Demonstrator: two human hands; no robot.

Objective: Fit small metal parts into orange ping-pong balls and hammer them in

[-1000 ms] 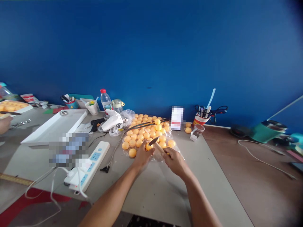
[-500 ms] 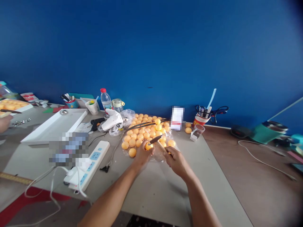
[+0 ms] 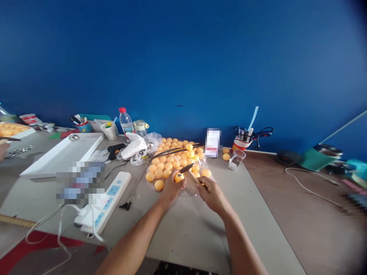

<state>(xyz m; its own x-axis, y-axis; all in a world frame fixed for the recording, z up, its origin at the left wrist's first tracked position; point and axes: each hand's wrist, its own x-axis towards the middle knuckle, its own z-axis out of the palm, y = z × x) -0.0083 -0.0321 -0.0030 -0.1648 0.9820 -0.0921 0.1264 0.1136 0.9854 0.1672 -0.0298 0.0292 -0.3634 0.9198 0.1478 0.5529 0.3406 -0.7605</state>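
Observation:
My left hand (image 3: 171, 188) is closed around an orange ping-pong ball (image 3: 179, 177) with a dark mark on top. In my right hand (image 3: 210, 191), closed fingers grip the pale handle of a wooden-handled tool (image 3: 192, 177). Its dark, pointed head lies crosswise to the handle, just above and beside the held ball; whether they touch I cannot tell. Behind both hands, many more orange ping-pong balls (image 3: 168, 165) lie on and in a clear plastic bag (image 3: 197, 190) on the grey table (image 3: 183, 229).
To the left are a power strip (image 3: 110, 198) with cables, a white tray (image 3: 57, 160), a glue gun (image 3: 116, 149) and a bottle (image 3: 126, 121). At right stand a clear cup (image 3: 237, 158) and a pen cup (image 3: 241, 144). Another person's hand (image 3: 2, 149) shows at far left.
The view has shifted slightly, so most things sit a little further left. Both hands keep their holds, with the tool's head still near the ball.

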